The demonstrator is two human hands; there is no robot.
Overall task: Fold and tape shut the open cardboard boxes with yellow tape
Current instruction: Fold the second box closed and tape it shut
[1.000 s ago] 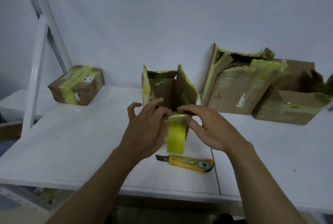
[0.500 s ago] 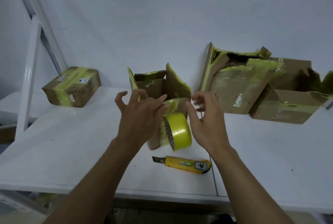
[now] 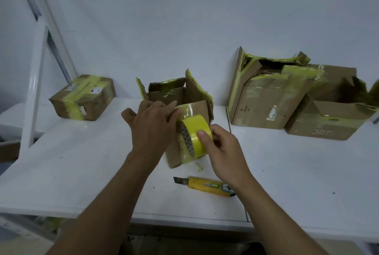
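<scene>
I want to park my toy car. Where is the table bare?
Bare table between the taped box and the left hand, and front right, past the knife, before the two big boxes. Crowded in the middle: the right hand, the tape roll and the small open box.

Yellow plastic utility knife (image 3: 207, 186) lies flat on white tabletop (image 3: 82, 168), blade end pointing left. White metal frame (image 3: 33, 90) stands at table's left side.

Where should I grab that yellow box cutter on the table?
Grip the yellow plastic box cutter by its handle's middle, coming from above and pinching across the long sides. It lies flat on the white table, and the dark blade tip sticks out at its left end, so keep off there.
</scene>
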